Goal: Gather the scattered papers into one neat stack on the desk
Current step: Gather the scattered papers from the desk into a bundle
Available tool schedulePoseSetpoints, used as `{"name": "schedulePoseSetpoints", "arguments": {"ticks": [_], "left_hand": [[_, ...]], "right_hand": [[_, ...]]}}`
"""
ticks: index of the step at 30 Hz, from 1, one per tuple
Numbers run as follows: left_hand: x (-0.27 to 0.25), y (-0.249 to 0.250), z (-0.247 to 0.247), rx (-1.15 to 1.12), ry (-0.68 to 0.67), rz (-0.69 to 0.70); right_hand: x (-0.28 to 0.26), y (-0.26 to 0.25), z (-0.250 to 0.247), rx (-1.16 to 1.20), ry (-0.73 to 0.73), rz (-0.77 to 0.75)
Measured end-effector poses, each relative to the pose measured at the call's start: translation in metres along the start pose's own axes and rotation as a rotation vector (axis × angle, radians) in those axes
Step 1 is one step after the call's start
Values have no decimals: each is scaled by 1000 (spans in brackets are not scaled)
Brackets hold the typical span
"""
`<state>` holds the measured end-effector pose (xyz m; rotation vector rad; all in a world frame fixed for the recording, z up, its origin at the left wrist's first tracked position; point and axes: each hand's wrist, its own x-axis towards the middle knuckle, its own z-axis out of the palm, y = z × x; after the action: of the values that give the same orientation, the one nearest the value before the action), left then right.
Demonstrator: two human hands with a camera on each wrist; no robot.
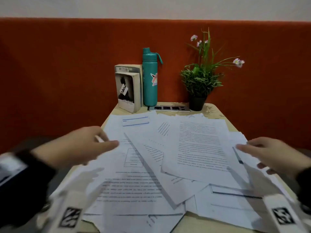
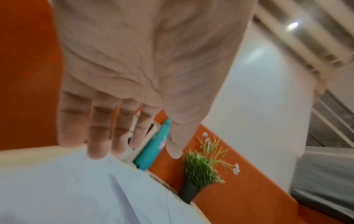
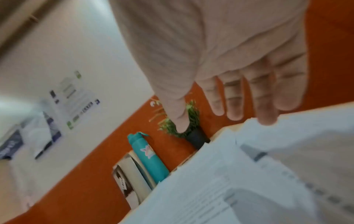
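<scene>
The desk (image 1: 217,111) is holding a big messy spread of papers (image 1: 151,165), lying on top of each other at all angles, and some are hanging over the front and right edges. If the hands are pushing too fast, those edge sheets could be sliding off onto the floor. At the back, two books (image 1: 128,88), a teal bottle (image 1: 149,78) and a plant in a black pot (image 1: 200,83) are standing very near the top papers, so a hard shove could be knocking the bottle or pot over. The left hand (image 1: 79,147) is reaching in over the left side with fingers straight and loose, holding nothing. The right hand (image 1: 271,153) is doing the same on the right side, fingers spread, with its fingertips (image 3: 267,119) at a paper's edge but not gripping it. Flat fingers could be crumpling or folding a thin sheet instead of sliding it.
</scene>
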<state>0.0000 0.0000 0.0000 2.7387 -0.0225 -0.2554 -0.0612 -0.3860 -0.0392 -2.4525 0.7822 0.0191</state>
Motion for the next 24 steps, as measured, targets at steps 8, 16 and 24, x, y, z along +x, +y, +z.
{"name": "schedulePoseSetpoints", "arguments": {"ticks": [8,16,24], "left_hand": [[64,64,48,-473,-285,-300],[70,91,72,-875,-118,-393],[87,95,112,-1156,-18,-269]], "right_hand": [[34,-11,42,-217,-169,105],[37,-6,47,-56,-158,130],[45,-5,51,16,-193,108]]}}
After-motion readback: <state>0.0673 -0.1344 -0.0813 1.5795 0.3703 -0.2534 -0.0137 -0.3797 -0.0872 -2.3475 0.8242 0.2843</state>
